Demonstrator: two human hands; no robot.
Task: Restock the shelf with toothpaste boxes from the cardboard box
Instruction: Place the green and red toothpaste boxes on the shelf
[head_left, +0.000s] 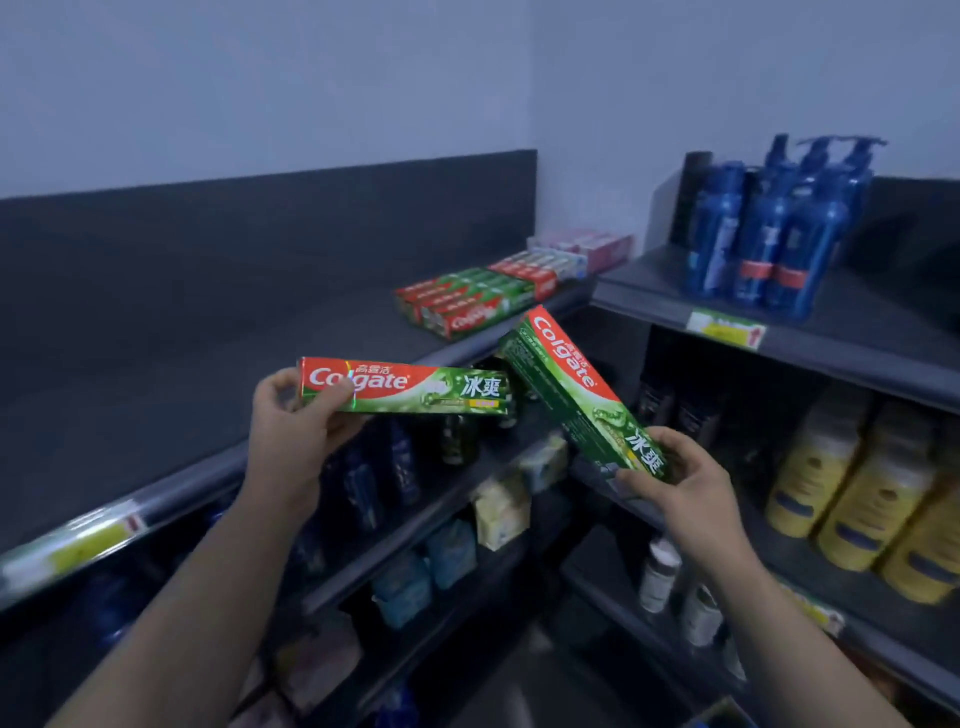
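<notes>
Left hand (291, 410) pinches the left box (405, 387) by its red end, thumb on the front. Long axis level, running right from the grip. Right hand (675, 478) pinches the right box (576, 384) by its green lower end. Axis tilts up-left, red end just below the stack (467, 301) on the shelf (208, 322), centre frame. Right box nearer, probably placed first. Boxes red-green, glossy, undented.

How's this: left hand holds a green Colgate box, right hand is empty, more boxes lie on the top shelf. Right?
No. The head view shows the right hand gripping a second green Colgate box, tilted. The left hand holds its box, and more boxes lie on the top shelf.
</notes>
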